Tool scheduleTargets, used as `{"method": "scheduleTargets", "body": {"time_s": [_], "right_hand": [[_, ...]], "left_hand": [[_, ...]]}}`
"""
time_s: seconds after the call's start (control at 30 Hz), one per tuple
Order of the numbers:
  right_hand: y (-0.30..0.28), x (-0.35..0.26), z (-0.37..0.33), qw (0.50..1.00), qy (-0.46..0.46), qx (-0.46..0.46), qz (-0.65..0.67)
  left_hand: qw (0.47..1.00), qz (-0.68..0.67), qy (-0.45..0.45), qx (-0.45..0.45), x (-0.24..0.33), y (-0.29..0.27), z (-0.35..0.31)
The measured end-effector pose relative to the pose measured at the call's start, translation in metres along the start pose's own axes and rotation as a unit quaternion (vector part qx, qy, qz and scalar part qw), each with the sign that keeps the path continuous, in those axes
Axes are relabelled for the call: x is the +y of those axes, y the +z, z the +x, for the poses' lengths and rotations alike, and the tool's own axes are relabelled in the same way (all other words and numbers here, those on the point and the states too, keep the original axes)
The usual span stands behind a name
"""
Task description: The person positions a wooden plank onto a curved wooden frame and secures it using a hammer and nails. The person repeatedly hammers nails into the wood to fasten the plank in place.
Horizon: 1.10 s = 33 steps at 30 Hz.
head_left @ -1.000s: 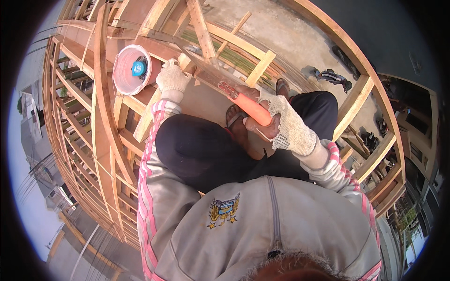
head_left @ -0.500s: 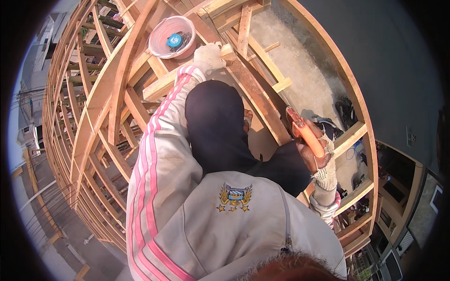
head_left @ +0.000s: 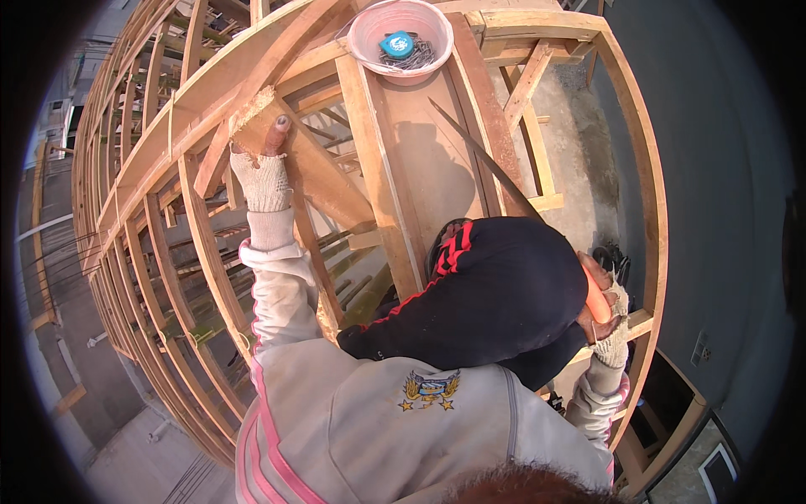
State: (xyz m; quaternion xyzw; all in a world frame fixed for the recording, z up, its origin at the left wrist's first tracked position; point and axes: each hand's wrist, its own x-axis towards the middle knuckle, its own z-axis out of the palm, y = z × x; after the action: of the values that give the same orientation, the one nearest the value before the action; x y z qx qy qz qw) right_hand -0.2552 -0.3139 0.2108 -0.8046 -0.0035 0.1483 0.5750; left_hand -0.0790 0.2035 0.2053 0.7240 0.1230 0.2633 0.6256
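— Here, high on a timber frame (head_left: pixel 180 109), what is the left hand (head_left: pixel 262 172) doing?

— Gloved in a worn knit with the fingertips bare, it clamps the sawn end of a sloping wooden beam (head_left: pixel 311 168), fingers curled over the top edge. That beam runs down and to the right from the hand, toward the person's bent knee (head_left: pixel 495 290).

— And right of the beam?

— A wide flat plank (head_left: pixel 420 168) lies along the frame. At its far end, above and to the right of the beam's cut end, sits a pink plastic bowl (head_left: pixel 400 38) holding dark nails (head_left: pixel 416 57) and a small blue tape measure (head_left: pixel 399 44). A thin dark strip, perhaps a saw blade, crosses the plank diagonally; its lower end vanishes behind the knee.

— Where is the right hand (head_left: pixel 609 323)?

— Far right of the beam, beyond the knee in dark trousers with red stripes. Also gloved, its fingers are wrapped tightly around an orange tool handle (head_left: pixel 596 298); the rest of that tool is hidden behind the leg, so what it is cannot be told.

— Below the beam?

— Open ribs of the frame, and pavement (head_left: pixel 109 403) well beneath.
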Motion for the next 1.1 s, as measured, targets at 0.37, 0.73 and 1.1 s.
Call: {"method": "scheduleTargets", "body": {"time_s": [0.37,0.73,1.1], "right_hand": [[0.125,0.043,0.16,0.914,-0.205,-0.035,-0.349],[0.143,0.053,0.151,0.915,-0.192,-0.035,-0.353],[0.152,0.052,0.139,0.914,-0.195,-0.046,-0.353]], "left_hand": [[0.985,0.055,-0.104,-0.126,-0.022,0.022,-0.059],[0.97,0.177,-0.023,-0.163,-0.027,0.021,-0.088],[0.954,0.263,0.009,-0.144,-0.001,-0.004,-0.099]]}}
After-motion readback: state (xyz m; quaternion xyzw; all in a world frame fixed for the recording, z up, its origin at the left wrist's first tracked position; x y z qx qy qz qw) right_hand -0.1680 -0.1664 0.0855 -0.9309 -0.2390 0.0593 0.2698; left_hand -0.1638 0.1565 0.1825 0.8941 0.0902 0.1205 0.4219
